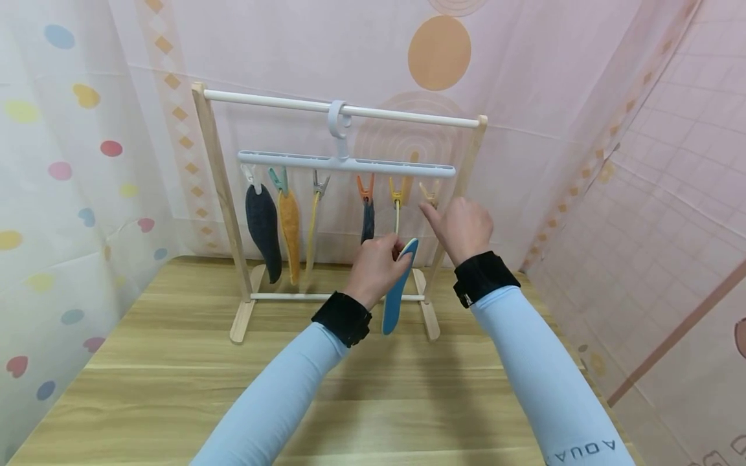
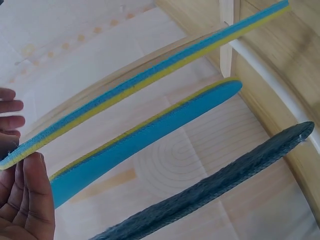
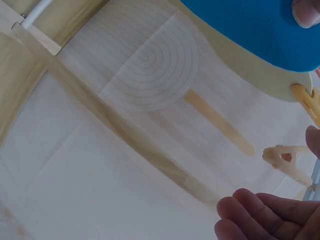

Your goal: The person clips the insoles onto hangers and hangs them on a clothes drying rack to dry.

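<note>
My left hand [image 1: 375, 265] pinches a blue-and-yellow shoe insole [image 1: 398, 294] near its top end, and the insole slants downward. In the left wrist view the held insole [image 2: 145, 77] shows edge-on between thumb and fingers. Another insole [image 1: 397, 217] hangs behind it from a yellow clip [image 1: 397, 192]. To the right, a cream clip [image 1: 430, 192] hangs with nothing in its jaws. My right hand [image 1: 466, 230] is beside that clip, thumb stretched out toward it. In the right wrist view the clip [image 3: 287, 160] sits between the thumb and the loosely bent fingers.
A pale blue hanger [image 1: 291, 159] hooks over the white bar [image 1: 262, 99] of a wooden stand. From its other clips hang a black insole [image 1: 263, 226], an orange insole [image 1: 289, 230], a thin yellow-edged one [image 1: 312, 230] and a dark blue one [image 1: 368, 220]. The stand rests on a wooden table [image 1: 192, 388].
</note>
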The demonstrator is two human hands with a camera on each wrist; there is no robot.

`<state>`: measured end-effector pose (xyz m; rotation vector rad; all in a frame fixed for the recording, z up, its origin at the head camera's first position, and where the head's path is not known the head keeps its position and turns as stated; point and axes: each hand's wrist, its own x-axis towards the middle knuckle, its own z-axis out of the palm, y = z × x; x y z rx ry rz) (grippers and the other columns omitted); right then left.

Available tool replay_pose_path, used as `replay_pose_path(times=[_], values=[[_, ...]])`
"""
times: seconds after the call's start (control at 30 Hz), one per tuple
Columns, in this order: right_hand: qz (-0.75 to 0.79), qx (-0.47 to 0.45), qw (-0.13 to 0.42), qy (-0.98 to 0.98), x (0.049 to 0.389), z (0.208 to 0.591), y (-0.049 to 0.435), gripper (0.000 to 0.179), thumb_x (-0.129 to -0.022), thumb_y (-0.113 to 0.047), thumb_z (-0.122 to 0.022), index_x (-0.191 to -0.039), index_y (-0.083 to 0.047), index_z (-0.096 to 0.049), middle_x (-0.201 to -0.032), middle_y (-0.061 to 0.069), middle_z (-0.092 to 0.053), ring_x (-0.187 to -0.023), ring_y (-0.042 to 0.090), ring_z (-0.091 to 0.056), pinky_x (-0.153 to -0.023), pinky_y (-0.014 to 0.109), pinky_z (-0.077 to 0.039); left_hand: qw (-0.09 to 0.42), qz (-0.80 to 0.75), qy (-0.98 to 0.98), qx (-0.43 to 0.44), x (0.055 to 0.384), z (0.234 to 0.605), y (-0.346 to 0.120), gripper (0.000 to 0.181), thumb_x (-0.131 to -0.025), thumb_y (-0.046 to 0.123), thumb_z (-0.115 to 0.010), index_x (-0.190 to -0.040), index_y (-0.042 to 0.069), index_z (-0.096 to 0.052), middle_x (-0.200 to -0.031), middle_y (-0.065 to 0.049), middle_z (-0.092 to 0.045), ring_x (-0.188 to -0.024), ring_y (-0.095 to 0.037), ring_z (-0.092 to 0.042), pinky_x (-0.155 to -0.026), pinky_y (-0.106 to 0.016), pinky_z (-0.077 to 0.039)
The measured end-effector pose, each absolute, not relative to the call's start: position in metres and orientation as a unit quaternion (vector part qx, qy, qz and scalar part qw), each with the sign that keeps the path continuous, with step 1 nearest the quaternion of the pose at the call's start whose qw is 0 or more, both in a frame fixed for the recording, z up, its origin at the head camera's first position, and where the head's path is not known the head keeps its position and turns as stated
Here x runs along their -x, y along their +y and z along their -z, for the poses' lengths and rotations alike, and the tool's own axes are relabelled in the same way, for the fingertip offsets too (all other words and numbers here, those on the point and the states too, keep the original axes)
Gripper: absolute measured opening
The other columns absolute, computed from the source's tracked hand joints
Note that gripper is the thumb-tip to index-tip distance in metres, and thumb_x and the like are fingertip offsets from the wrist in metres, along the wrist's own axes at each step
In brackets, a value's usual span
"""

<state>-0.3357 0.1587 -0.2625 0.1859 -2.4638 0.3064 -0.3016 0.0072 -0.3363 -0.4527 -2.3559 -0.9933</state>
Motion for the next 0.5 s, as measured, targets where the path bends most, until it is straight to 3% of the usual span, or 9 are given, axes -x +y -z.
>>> replay_pose_path(times=[0.27,0.5], values=[[-0.127,-0.092,0.328,-0.931,0.344,0.253,0.146,0.065,-0.095,-0.061,-0.053,-0.054,-0.012,-0.041,-0.051,0.0,-0.031,-0.043,0.019,-0.038,-0.042,0.03,-0.025,0.263,0.36,-0.881,0.158,0.304,0.33,0.011,0.01,-0.093,0.015,-0.07,-0.088,0.006,-0.066,-0.067,0.0,-0.059,-0.056,-0.012,-0.055,-0.053,-0.025,-0.043],[-0.144,-0.076,0.347,-0.924,0.349,0.25,0.139,0.066,-0.092,-0.059,-0.06,-0.052,-0.012,-0.038,-0.05,-0.002,-0.027,-0.04,0.016,-0.032,-0.04,0.029,-0.022,0.247,0.369,-0.882,0.155,0.307,0.325,0.016,0.009,-0.094,0.014,-0.069,-0.088,0.008,-0.065,-0.069,0.0,-0.06,-0.058,-0.012,-0.056,-0.054,-0.024,-0.046]])
